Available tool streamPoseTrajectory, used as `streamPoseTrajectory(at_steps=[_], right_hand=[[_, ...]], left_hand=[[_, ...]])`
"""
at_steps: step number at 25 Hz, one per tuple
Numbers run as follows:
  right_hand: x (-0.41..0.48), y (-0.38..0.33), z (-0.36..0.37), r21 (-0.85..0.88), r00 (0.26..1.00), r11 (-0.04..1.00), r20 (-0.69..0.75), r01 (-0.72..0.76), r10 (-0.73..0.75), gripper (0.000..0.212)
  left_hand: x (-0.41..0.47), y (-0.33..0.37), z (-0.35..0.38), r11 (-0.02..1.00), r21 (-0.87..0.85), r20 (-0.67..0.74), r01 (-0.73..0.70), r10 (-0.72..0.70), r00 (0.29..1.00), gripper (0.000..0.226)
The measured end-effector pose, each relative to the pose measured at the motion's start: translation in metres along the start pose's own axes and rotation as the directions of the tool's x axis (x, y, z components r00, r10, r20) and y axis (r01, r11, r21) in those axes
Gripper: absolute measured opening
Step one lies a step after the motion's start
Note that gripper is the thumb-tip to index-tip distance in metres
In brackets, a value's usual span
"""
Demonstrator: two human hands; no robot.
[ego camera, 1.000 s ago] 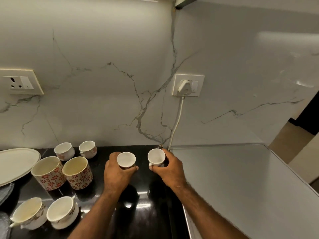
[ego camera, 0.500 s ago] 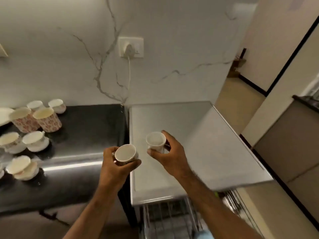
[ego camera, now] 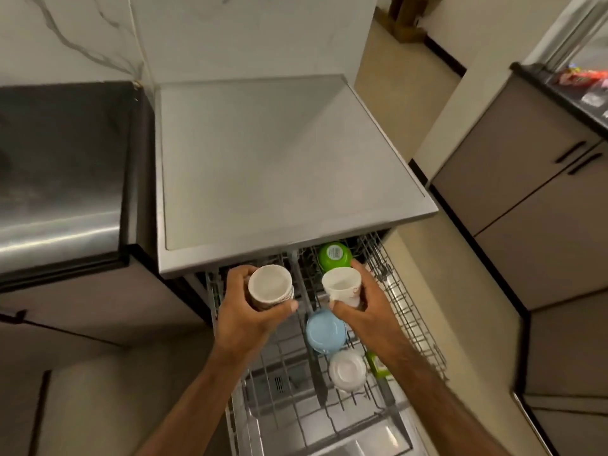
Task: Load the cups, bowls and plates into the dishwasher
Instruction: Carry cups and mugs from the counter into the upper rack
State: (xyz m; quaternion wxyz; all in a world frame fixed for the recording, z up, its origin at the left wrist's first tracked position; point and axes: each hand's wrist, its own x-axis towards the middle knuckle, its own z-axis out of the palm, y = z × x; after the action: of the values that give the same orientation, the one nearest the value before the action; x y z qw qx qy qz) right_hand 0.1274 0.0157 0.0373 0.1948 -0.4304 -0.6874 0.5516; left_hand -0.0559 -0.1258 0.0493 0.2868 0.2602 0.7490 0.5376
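My left hand [ego camera: 245, 315] grips a small white cup with a patterned outside [ego camera: 270, 284], mouth up. My right hand [ego camera: 367, 307] grips a second small white cup [ego camera: 342, 284], also mouth up. Both cups hover over the pulled-out upper rack [ego camera: 408, 324] of the open dishwasher. In the rack lie an upturned green bowl [ego camera: 333, 255], a light blue bowl [ego camera: 324, 330] and a white bowl [ego camera: 347, 370], all bottom up. A small green item [ego camera: 376, 363] sits beside the white bowl, partly hidden by my right forearm.
The dishwasher's grey top [ego camera: 273, 159] lies just beyond the rack. A black counter [ego camera: 62, 166] adjoins it on the left. Grey cabinets [ego camera: 533, 205] stand to the right across a strip of beige floor [ego camera: 437, 258]. The lower rack [ego camera: 296, 422] shows beneath.
Both hands carried their cups from the black counter, across the dishwasher top, to above the upper rack. My view swung right and down; the other cups on the counter left the frame.
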Motion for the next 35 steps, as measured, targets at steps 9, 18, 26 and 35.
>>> streamPoseTrajectory(at_steps=[9,18,26,35], right_hand=[[0.031,0.104,0.013,-0.298,0.992,0.946,-0.027,-0.128,0.126,0.089],[0.138,0.138,0.064,-0.645,0.995,0.761,0.101,0.063,0.003,0.091],[0.154,0.168,0.074,-0.774,0.982,0.605,0.156,0.187,-0.105,0.085],[0.145,0.169,0.073,-0.491,0.958,0.829,0.228,0.268,-0.175,0.083]], left_hand=[[0.021,-0.092,0.038,0.999,0.023,0.007,0.04,-0.04,0.999,0.079],[0.053,-0.172,0.057,0.997,-0.007,-0.077,0.074,-0.074,0.994,0.08],[0.062,-0.19,0.067,0.991,-0.038,-0.086,0.13,-0.133,0.987,0.082],[0.086,-0.182,0.084,0.891,-0.343,0.046,0.297,-0.299,0.953,0.067]])
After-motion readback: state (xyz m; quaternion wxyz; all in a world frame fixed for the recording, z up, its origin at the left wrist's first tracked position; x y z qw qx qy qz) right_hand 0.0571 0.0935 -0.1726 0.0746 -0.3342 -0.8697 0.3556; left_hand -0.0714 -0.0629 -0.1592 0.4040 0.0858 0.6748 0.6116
